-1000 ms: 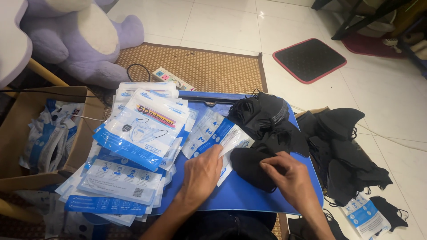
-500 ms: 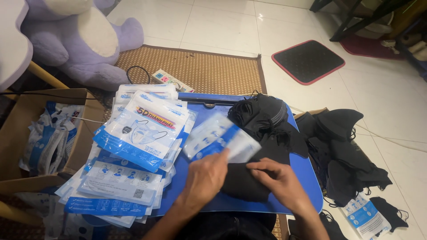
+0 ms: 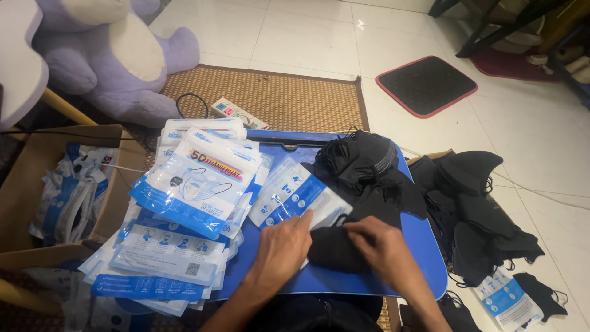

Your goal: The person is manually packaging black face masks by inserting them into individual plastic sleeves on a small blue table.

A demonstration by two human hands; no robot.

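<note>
While our left hand [image 3: 284, 249] presses flat on the clear pouch [image 3: 295, 195], our right hand [image 3: 380, 246] pinches the black mask [image 3: 335, 247] lying crosswise between them.

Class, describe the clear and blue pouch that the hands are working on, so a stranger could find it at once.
Start at the blue tray. Near its middle lies one pouch, its lower end under the left hand. Unlike the stacked pouches to the left, it lies alone, with a black mask at its mouth.

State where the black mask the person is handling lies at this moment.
In the head view, the black mask lies low on the blue tray, between the left hand and right hand, beside a clear-and-blue pouch.
</note>
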